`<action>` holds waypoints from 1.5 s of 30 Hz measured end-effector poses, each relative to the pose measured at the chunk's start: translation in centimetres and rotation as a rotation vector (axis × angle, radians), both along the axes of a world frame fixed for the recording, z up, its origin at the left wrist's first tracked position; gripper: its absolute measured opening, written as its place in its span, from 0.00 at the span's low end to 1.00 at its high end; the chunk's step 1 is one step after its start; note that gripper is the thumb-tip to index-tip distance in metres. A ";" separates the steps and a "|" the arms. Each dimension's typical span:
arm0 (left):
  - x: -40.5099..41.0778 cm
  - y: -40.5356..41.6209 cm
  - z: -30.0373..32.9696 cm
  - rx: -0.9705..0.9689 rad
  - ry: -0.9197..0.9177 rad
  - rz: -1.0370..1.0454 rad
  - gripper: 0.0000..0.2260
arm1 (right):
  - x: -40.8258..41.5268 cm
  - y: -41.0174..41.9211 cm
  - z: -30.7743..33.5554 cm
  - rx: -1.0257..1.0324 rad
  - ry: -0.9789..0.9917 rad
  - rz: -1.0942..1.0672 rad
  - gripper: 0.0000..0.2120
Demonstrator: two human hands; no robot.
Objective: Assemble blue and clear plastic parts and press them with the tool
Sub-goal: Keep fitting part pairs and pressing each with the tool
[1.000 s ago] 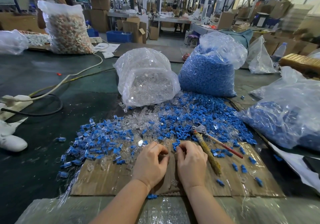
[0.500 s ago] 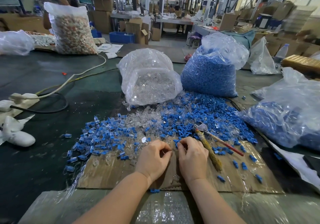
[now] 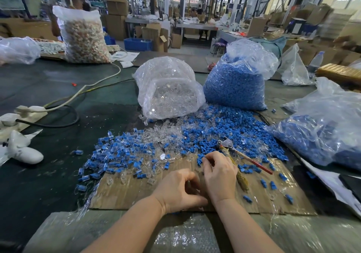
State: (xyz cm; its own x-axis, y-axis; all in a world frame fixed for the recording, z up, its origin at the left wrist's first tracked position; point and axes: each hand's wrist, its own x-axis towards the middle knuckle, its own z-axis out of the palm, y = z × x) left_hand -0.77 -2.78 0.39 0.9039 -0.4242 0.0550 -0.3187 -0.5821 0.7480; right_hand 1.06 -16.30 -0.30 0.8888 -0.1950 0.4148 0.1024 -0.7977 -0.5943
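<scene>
Blue plastic parts [image 3: 224,131]: loose heap on the cardboard sheet [image 3: 136,194] and dark tabletop [image 3: 58,96], mixed with clear plastic parts [image 3: 156,133]. Right hand [image 3: 219,176]: fingertips curled at the heap's near edge, pinching a blue part. Left hand [image 3: 179,191]: fingers curled, contents hidden; grip cannot be told. Pressing tool [image 3: 237,156]: lies just beside the right hand, untouched. Bags: clear parts [image 3: 168,88], blue parts [image 3: 236,81].

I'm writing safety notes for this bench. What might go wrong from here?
The pressing tool lies half buried in loose blue parts just past the right hand, so a blind reach may catch its metal head. Small pieces near the cardboard sheet edge may roll away.
</scene>
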 end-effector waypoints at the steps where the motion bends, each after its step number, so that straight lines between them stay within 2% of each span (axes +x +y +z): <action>1: 0.1 0.0 -0.1 0.017 0.009 -0.006 0.10 | 0.0 0.0 0.0 0.000 0.000 0.002 0.04; 6: 0.6 -0.2 -0.6 -0.008 0.035 0.082 0.04 | 0.0 -0.2 0.0 0.016 0.011 0.007 0.03; 12: 1.8 -0.7 -0.6 -0.348 0.174 0.309 0.05 | 0.1 -0.3 -0.6 0.001 0.047 0.023 0.04; 18: 3.1 -1.5 -0.8 -0.357 0.075 0.467 0.09 | 0.5 0.0 -1.2 -0.031 0.086 0.020 0.04; 23: 3.4 -1.9 -1.3 -0.220 -0.048 0.509 0.10 | 0.6 0.2 -1.2 -0.057 0.078 0.035 0.04; 29: 3.0 -2.1 -2.2 -0.151 -0.155 0.492 0.11 | 0.7 0.2 -1.3 -0.071 0.066 0.042 0.04; 36: 3.0 -2.0 -2.5 -0.173 -0.183 0.504 0.04 | 0.3 0.3 -1.6 -0.069 0.027 0.015 0.05; 39: 3.0 -1.9 -2.4 -0.191 -0.166 0.521 0.06 | 0.2 0.3 -1.7 -0.074 0.004 0.017 0.05; 43: 2.8 -1.7 -2.3 -0.237 -0.148 0.527 0.13 | 0.2 0.3 -1.8 -0.085 0.004 0.045 0.05; 45: 2.8 -1.7 -2.2 -0.232 -0.135 0.533 0.12 | 0.1 0.3 -1.8 -0.084 -0.001 0.050 0.06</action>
State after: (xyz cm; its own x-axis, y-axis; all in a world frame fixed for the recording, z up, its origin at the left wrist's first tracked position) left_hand 2.06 -4.46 -1.85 0.9674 0.1224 0.2216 -0.1291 -0.5145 0.8477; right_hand 1.19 -16.05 -2.09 0.8959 -0.1152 0.4290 0.1439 -0.8384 -0.5257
